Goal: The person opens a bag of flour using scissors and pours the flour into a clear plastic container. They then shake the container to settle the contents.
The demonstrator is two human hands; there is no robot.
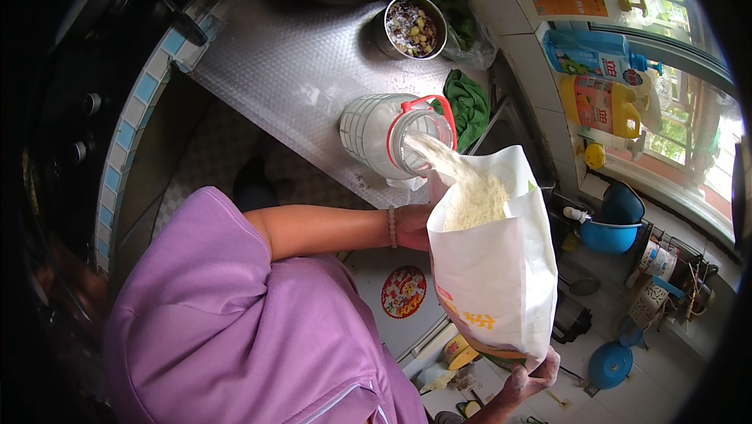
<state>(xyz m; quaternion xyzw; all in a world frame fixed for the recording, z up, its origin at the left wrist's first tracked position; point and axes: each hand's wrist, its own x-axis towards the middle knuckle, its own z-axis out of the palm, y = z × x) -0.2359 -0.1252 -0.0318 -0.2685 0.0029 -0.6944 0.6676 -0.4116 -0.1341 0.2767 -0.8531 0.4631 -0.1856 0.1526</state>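
A white bag of flour, printed with yellow writing, is tilted with its mouth toward a clear jar. Flour streams from the bag through the jar's wide mouth. The jar has a red handle and stands on a metal counter. My left hand, with a beaded bracelet at the wrist, grips the bag near its mouth; the bag hides part of the fingers. Farther down, my right hand pinches the bag's bottom corner and has powder on its fingers.
A steel cup of mixed grains or beans stands behind the jar on the counter. A green cloth lies beside the jar near a sink edge. Detergent bottles line the windowsill. Blue bowls and a utensil rack are at the right.
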